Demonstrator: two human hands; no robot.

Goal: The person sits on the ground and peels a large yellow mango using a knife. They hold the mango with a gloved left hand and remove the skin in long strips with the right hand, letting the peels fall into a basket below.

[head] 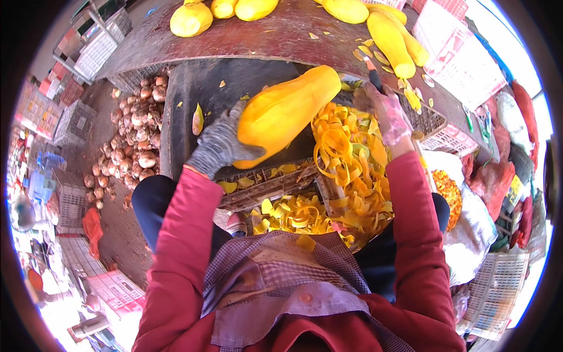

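My left hand, in a grey knitted glove, grips the thick end of a large peeled yellow squash. The squash lies tilted above a dark board, its narrower end pointing up and right. In a thin clear plastic glove, my right hand holds a black-handled tool, apart from the squash; its working end is too blurred to name. Long curled peels heap up below and between my hands, and more peels lie nearer my lap.
Several peeled squashes rest on the reddish wooden table ahead. Onions are piled on the floor at left. Plastic crates stand around, and a white sack sits by my right knee.
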